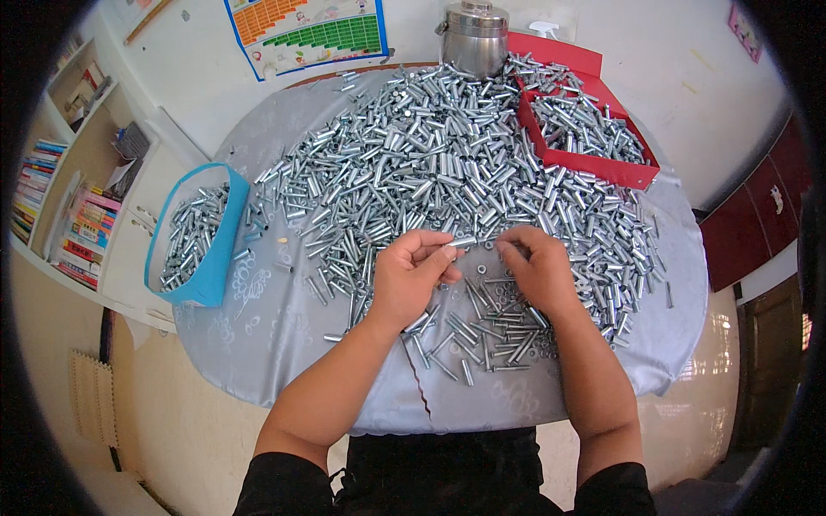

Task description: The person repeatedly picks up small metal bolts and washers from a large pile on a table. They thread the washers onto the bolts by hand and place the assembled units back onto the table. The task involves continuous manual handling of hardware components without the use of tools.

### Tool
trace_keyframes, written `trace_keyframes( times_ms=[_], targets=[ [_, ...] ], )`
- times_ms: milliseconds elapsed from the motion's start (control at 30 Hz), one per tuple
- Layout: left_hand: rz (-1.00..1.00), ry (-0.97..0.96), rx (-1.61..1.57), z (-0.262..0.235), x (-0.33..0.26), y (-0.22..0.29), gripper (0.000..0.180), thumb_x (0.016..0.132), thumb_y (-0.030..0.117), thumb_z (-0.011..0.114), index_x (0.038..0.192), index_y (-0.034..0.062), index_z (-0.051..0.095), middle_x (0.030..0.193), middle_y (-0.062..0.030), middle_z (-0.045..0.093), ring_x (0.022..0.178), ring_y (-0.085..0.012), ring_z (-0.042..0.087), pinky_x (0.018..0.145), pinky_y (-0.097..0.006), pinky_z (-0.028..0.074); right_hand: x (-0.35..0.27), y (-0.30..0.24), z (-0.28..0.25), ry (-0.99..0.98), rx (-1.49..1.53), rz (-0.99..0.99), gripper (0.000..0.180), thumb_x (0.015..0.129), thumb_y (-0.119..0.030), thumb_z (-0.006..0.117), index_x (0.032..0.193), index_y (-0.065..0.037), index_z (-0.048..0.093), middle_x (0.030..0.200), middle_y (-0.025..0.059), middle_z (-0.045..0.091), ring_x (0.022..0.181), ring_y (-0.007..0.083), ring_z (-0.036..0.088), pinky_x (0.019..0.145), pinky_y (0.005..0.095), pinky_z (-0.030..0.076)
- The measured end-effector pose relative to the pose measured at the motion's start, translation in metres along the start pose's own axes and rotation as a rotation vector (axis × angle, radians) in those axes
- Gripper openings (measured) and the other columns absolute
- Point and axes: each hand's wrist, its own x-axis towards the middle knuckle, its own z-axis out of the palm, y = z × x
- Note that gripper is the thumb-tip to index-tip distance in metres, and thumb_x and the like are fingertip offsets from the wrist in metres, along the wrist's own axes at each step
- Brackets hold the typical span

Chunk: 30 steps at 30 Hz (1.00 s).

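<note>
My left hand [411, 277] pinches a short shiny metal sleeve [463, 242] between thumb and fingertips, its free end pointing right. Facing it, my right hand [540, 268] has thumb and forefinger drawn together close to the sleeve's end; whatever sits in that pinch is too small to make out. Under and between the hands lie loose bolts [465, 344], with washers and nuts [508, 297] scattered beside my right hand. A large heap of silvery metal sleeves [430, 163] spreads just beyond both hands.
A blue fabric bin [225, 249] of metal pieces stands at the left. At the far right, a red box [594, 166] holds more, and a steel canister [475, 43] stands at the back. The grey tablecloth [292, 361] covers a round table. Bookshelves [95, 181] line the left wall.
</note>
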Motion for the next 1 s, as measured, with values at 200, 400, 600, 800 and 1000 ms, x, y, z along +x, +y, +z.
trace_keyframes(
  times_ms=[200,400,600,800,1000],
  targets=[
    [-0.006,0.003,0.01,0.001,-0.001,-0.002,0.016,0.09,0.004,0.06,0.106,-0.0016,0.06,0.094,-0.0132,0.07,0.069,-0.0137,0.066,0.061,-0.026,0.055,-0.002,-0.02,0.003,-0.011,0.633,0.297,0.01,0.088,-0.005,0.063,0.093,0.003,0.062,0.083,0.0059,0.066,0.072,0.0118,0.065,0.062,0.0237,0.05],
    [0.014,-0.017,-0.004,0.001,-0.001,-0.004,0.016,0.09,0.004,0.06,0.106,-0.0016,0.061,0.094,-0.0136,0.07,0.069,-0.0137,0.066,0.062,-0.026,0.055,-0.006,-0.022,0.006,-0.039,0.624,0.291,0.011,0.088,-0.005,0.064,0.095,0.003,0.062,0.084,0.0064,0.067,0.075,0.0135,0.066,0.064,0.0239,0.051],
    [0.009,-0.051,-0.013,0.002,-0.002,-0.003,0.016,0.09,0.004,0.061,0.106,-0.0018,0.061,0.094,-0.0137,0.07,0.07,-0.014,0.066,0.063,-0.026,0.055,-0.004,-0.022,0.001,-0.027,0.704,0.293,0.014,0.087,-0.004,0.065,0.099,0.004,0.063,0.084,0.0073,0.067,0.076,0.0133,0.066,0.066,0.0245,0.052],
    [-0.022,-0.071,-0.039,0.001,-0.002,-0.001,0.017,0.09,0.003,0.061,0.106,-0.0023,0.062,0.095,-0.014,0.07,0.07,-0.0149,0.067,0.062,-0.026,0.056,-0.005,-0.023,0.0,-0.105,0.555,0.258,0.022,0.086,-0.007,0.067,0.107,0.002,0.067,0.088,0.0066,0.067,0.076,0.0125,0.064,0.067,0.025,0.051],
    [-0.073,-0.108,-0.045,-0.001,-0.001,0.003,0.018,0.09,0.003,0.061,0.107,-0.0025,0.062,0.094,-0.0139,0.069,0.071,-0.0163,0.068,0.062,-0.027,0.057,-0.005,-0.021,-0.001,-0.11,0.456,0.164,0.018,0.088,-0.008,0.064,0.104,0.0,0.069,0.083,0.004,0.066,0.069,0.0088,0.058,0.064,0.0227,0.047]
  ],
)
